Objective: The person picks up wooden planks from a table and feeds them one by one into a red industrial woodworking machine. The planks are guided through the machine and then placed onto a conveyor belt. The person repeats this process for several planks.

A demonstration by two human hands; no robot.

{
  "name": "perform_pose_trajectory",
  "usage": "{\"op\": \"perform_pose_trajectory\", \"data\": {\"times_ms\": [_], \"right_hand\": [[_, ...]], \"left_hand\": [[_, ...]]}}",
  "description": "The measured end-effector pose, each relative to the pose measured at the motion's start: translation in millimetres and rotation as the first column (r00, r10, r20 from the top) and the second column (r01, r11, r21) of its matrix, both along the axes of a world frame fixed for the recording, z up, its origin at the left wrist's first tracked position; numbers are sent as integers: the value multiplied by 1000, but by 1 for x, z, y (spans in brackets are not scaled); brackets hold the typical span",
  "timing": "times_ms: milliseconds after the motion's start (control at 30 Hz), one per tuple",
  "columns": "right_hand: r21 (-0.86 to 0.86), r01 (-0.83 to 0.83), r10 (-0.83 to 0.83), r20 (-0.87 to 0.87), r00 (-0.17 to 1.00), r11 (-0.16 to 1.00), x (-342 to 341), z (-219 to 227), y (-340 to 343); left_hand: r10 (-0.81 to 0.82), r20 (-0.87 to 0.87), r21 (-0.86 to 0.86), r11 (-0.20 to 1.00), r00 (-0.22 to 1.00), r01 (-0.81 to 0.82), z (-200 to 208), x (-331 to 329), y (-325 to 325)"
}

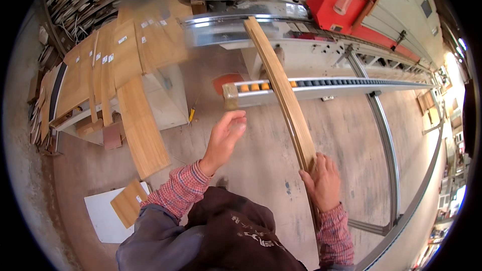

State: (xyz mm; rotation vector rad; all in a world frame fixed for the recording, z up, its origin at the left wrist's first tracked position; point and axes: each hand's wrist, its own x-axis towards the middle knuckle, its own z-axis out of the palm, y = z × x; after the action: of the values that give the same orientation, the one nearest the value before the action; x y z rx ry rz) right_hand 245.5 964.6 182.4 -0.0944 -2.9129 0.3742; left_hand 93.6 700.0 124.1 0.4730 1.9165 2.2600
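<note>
A long, narrow wood-grain board (279,75), apparently two strips lying together, stretches from the machine's metal bed across a roller rail (331,86) toward my body. My right hand (324,183) is closed around its near part, with the thumb on the left side and the fingers over the right. To the left of the board, my left hand (223,138) is raised in the air with nothing in it. Its fingers are loosely bent, the thumb apart from them. Just beyond that hand, a tape-wrapped block (230,96) caps the rail's left end.
Wood-grain panels (125,45) with small white labels cover a stand at left, and one panel (143,130) juts toward me. A red-housed machine (334,0) stands at the far right. A metal frame bar (385,145) runs along my right. Panel pieces (103,216) lie lower left.
</note>
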Motion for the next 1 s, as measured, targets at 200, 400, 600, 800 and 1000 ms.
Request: {"op": "perform_pose_trajectory", "data": {"times_ms": [200, 400, 600, 800, 1000], "right_hand": [[33, -51, 50, 32, 998, 998, -128, -18, -6], [-59, -85, 87, 31, 996, 995, -175, -26, 7], [-593, 92, -18, 130, 991, 800, -179, -25, 33], [-449, 8, 36, 91, 995, 893, -226, -26, 70], [-324, 4, 33, 108, 994, 946, -277, -37, 63]], "left_hand": [[26, -16, 4, 1000, 1000, -26, 13, -94, -7], [53, 14, -109, 993, 998, -51, -9, -164, -6], [31, -391, -572, 775, 920, -269, -19, -248, 21], [-153, -652, -613, 683, 743, -398, 4, -350, 75], [-345, -761, -610, 669, 550, -425, -15, -443, 130]]}}
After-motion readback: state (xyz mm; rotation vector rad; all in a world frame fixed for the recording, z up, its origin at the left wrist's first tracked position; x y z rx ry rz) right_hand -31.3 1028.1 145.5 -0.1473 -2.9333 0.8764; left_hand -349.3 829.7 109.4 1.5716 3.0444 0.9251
